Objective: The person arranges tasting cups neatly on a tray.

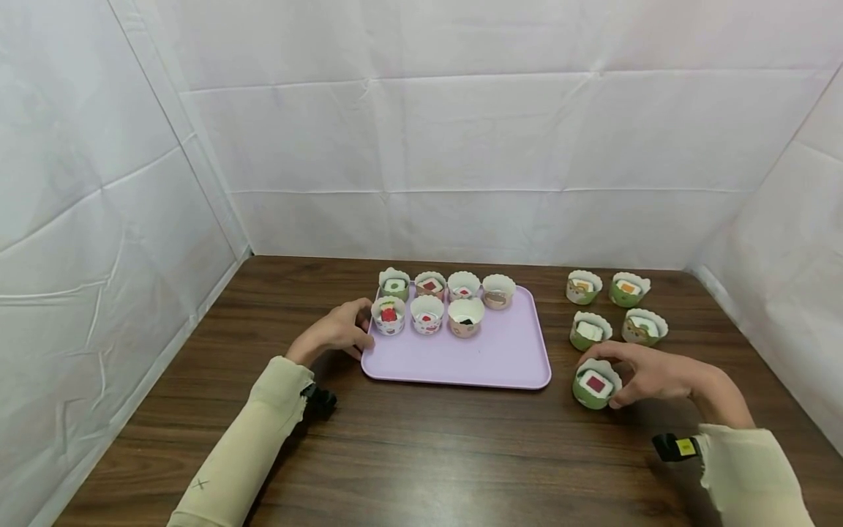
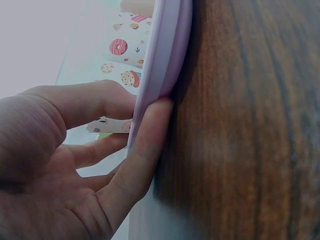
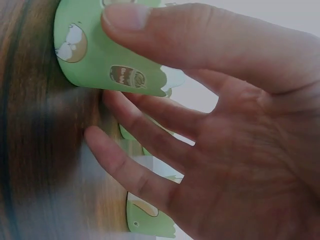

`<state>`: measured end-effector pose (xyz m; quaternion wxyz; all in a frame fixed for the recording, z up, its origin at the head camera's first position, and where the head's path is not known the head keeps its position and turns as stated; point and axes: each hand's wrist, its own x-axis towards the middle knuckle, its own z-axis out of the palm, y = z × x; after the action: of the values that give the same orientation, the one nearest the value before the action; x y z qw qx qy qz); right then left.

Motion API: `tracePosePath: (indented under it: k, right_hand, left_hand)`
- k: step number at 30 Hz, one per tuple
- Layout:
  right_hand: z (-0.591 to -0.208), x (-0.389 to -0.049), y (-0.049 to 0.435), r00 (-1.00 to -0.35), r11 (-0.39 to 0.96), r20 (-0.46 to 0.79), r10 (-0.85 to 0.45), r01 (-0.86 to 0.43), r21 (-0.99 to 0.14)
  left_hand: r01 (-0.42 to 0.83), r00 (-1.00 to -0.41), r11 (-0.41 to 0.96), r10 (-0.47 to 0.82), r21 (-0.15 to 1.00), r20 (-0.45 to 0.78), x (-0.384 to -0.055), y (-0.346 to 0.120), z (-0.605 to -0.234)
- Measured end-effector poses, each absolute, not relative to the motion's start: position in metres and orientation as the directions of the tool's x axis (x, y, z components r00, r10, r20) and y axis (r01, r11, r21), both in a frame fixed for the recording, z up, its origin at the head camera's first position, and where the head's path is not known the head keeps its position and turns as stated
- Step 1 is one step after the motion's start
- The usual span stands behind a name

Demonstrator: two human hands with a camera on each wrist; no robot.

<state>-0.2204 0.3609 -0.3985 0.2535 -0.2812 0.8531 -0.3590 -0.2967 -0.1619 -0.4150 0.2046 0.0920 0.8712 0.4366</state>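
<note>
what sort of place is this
It looks like a makeshift indoor booth, perhaps set up for recording: creased white sheeting closes off the back and both sides of a dark wood-grain table, and two small black wrist devices are in view.

The cup (image 1: 586, 396) in the right hand (image 1: 658, 371) is green outside, white inside, printed with a tan-and-white figure and a brown can motif; its block (image 1: 596, 383) is white with a dark-red square. A green cup (image 1: 640, 333) just beyond that grip shows a brown patch. The tray (image 1: 454, 360) in the left hand's (image 1: 337, 327) grip is plain lilac. Past that grip, a white cup (image 2: 122, 49) carries what looks, through haze, like a striped pink doughnut.
</note>
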Motion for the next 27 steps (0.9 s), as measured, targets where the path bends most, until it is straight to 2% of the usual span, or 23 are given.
tracePosePath:
  k: [13,22,27]
  right_hand:
    - [-0.397,-0.220,0.359,-0.731,0.598,-0.223,-0.645,-0.300,-0.743]
    - [-0.394,-0.218,0.357,-0.735,0.570,-0.153,-0.661,-0.359,-0.740]
    - [-0.387,-0.215,0.353,-0.763,0.581,-0.164,-0.625,-0.314,-0.751]
  left_hand:
    - [-0.020,-0.898,0.617,0.335,0.787,-0.286,-0.296,-0.162,-0.415]
    - [-0.023,-0.896,0.613,0.338,0.790,-0.289,-0.297,-0.161,-0.415]
    - [-0.023,-0.896,0.613,0.338,0.790,-0.289,-0.297,-0.161,-0.414]
